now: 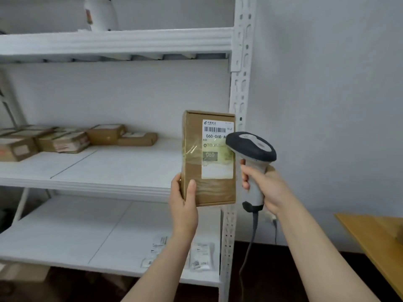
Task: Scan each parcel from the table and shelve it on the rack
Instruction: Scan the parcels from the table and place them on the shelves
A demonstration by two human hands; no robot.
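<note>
My left hand (pixel 184 201) grips the lower left corner of a tall brown cardboard parcel (pixel 194 166), held upright in front of the white rack (pixel 237 88). A white label with a barcode and "060-06B" faces me. My right hand (pixel 265 188) holds the handle of a grey and white barcode scanner (pixel 253 153), its dark head overlapping the label's right edge. The scanner's cable hangs down between my arms.
Several brown parcels (pixel 65 140) lie at the left of the rack's middle shelf (pixel 109 166). White flat packets (pixel 199 256) lie on the lower shelf. A white container (pixel 100 14) stands on the top shelf. A wooden table corner (pixel 375 236) shows at the right.
</note>
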